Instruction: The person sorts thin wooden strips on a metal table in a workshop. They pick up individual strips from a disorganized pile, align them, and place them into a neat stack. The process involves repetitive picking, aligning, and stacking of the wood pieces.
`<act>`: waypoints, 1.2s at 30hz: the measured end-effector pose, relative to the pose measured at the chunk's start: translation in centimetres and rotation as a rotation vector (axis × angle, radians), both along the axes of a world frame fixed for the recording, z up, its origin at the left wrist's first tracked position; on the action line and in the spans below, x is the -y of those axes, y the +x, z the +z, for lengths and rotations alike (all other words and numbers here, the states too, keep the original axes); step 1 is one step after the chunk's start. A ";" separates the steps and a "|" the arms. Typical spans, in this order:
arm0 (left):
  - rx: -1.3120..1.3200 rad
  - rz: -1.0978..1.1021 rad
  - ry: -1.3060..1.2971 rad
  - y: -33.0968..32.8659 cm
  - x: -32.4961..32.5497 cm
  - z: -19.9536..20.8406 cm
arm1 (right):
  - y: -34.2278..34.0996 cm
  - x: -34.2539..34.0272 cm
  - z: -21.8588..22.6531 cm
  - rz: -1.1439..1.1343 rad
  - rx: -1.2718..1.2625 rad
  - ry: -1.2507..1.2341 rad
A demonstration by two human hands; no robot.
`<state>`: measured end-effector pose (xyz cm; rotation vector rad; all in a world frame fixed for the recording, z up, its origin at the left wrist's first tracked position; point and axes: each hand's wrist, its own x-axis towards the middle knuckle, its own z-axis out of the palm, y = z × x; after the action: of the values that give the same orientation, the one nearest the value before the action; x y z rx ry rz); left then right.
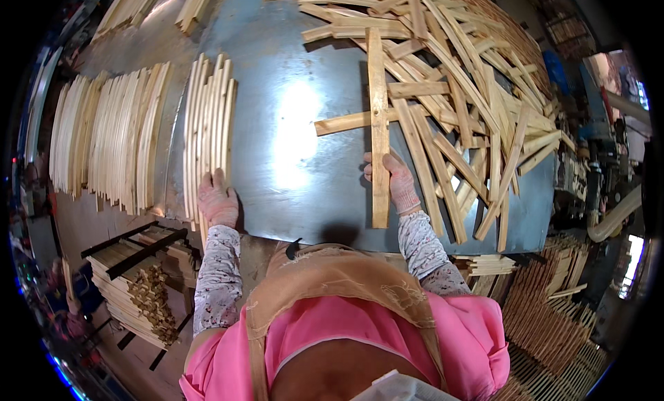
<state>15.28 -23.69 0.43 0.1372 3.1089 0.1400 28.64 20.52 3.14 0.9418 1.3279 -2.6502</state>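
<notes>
The right hand [394, 180] is grasping a long, pale slat [377, 117], its fingers curling around the left edge and the thumb side lying at the right, on the near half of the piece. Because the longer share is reaching away past the hand, the far end is probably wanting to dip, so a firm pinch, or a hold closer to the middle, would be keeping it steadier. The slat is standing nearly straight, far to near, above the metal table [259, 159], and is passing over a crosswise slat [342, 122]; lifting clear of that one would be avoiding a snag. Off to the left, the left hand [219, 197] is resting its fingers on the near part of a narrow row of slats [209, 114]; whether it is clasping any of them I cannot tell. A light, flat touch there would be steadying the row, whose ends are sitting unevenly. Farther left, a wider block of slats [114, 135] is lying in the same direction. To the far right, a heap of slats [490, 100] is lying crisscrossed, so freeing top pieces first would be safest.
</notes>
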 end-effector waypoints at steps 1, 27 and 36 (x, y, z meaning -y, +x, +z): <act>0.007 -0.005 0.019 0.2 0.2 0.5 | -1.1 1.4 -0.1 -0.010 -0.003 0.001; 0.534 -0.930 0.697 20.4 -39.3 -0.1 | 32.0 -17.0 -6.8 -0.698 0.307 1.155; 0.121 -1.024 0.344 33.0 -52.9 -1.0 | 63.9 -28.2 -3.2 -1.453 0.567 0.829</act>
<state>48.29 29.20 -0.59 1.5620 2.4611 0.5912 92.55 48.76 -0.07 3.4424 1.9403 -1.6236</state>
